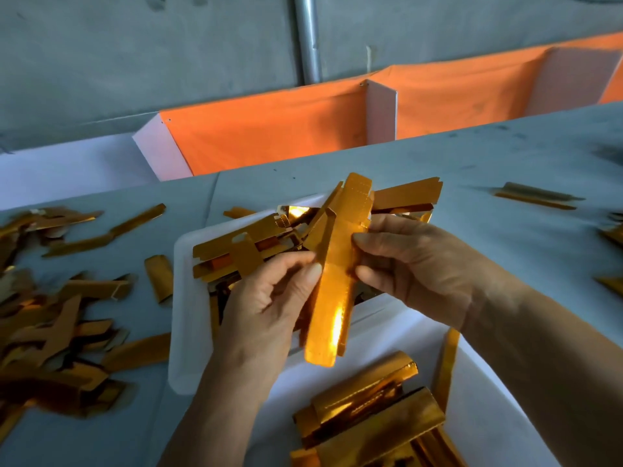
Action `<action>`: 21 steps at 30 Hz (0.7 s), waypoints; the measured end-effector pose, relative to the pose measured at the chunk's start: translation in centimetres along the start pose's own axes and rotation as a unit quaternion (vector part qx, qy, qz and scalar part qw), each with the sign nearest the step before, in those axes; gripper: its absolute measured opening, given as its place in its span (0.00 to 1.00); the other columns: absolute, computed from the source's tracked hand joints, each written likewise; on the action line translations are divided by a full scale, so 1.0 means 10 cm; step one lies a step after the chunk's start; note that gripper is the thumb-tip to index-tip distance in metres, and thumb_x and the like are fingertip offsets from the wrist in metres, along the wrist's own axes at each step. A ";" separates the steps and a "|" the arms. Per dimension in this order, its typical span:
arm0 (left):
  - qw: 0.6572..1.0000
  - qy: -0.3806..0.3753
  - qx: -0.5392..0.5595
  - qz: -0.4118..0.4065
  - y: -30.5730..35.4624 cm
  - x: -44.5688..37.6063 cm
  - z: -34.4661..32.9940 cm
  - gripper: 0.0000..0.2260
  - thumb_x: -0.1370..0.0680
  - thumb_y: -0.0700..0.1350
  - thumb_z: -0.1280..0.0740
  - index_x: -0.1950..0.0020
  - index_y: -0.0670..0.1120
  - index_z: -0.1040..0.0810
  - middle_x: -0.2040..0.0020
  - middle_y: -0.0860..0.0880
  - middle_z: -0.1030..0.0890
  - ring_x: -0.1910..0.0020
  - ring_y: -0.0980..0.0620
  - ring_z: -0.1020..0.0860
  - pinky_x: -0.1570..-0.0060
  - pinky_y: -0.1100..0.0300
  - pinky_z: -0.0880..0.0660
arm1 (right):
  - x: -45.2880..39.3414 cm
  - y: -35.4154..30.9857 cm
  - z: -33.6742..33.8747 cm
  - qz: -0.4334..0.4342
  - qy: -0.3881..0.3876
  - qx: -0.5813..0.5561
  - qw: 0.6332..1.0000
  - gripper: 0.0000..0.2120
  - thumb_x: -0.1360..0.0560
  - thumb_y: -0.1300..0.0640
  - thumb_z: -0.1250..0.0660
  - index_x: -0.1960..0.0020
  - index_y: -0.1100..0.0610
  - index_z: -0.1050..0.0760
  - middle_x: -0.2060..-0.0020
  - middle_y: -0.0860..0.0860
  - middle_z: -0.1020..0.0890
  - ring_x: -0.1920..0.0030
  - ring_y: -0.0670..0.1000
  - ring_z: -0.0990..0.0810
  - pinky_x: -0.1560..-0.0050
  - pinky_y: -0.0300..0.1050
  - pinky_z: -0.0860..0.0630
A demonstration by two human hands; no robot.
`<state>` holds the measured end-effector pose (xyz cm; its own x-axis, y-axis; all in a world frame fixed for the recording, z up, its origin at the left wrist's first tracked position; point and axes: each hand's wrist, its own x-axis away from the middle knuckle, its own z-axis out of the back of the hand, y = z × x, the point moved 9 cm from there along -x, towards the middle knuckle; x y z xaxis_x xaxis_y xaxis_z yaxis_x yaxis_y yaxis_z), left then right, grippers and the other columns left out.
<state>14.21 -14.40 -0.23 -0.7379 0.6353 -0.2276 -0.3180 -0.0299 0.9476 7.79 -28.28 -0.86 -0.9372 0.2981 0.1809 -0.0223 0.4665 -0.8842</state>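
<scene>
A long gold foil strip [332,298] is held tilted above a white tray [188,332], its far end raised over the gold pieces lying in the tray. Its left edge is pinched by the left hand [266,305]; its right edge is gripped by the curled fingers of the right hand [414,261]. The tray is set on a grey desk [488,156], where a loose heap of gold offcuts [50,332] is spread at the left and a stack of folded gold pieces [367,416] is laid on a white sheet [472,399] nearby. Behind the desk, orange cloth [269,129] is hung between white dividers [381,109], backed by a concrete wall [135,45] and a metal pipe [308,38].
</scene>
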 end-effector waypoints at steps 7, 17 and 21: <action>0.994 0.092 -0.056 0.004 0.00 0.00 0.16 0.11 0.28 0.59 0.38 0.56 0.54 0.22 0.63 0.53 0.19 0.64 0.56 0.20 0.68 0.63 0.22 | 0.00 -0.05 0.01 0.021 0.032 0.262 0.964 0.10 0.26 0.55 0.31 0.46 0.54 0.22 0.60 0.50 0.15 0.61 0.46 0.15 0.64 0.36 0.22; 0.985 0.091 -0.143 -0.040 0.11 0.02 0.10 0.12 0.27 0.60 0.41 0.51 0.58 0.22 0.58 0.59 0.19 0.55 0.62 0.21 0.60 0.67 0.22 | 0.02 -0.06 -0.01 0.003 -0.055 0.116 0.992 0.13 0.31 0.60 0.32 0.46 0.59 0.21 0.55 0.56 0.15 0.56 0.51 0.15 0.59 0.39 0.19; 0.977 -0.058 0.164 0.127 -0.17 0.04 -0.15 0.13 0.26 0.56 0.37 0.46 0.54 0.20 0.48 0.50 0.17 0.48 0.50 0.18 0.50 0.51 0.21 | 0.01 -0.10 -0.02 0.024 -0.076 0.054 0.995 0.15 0.32 0.62 0.33 0.46 0.60 0.21 0.53 0.59 0.15 0.55 0.55 0.15 0.61 0.41 0.19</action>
<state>13.56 -15.19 -2.26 -0.6899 0.7232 0.0321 0.0872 0.0390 0.9954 7.79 -28.57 0.14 -0.9796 0.1852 0.0785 -0.0067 0.3600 -0.9329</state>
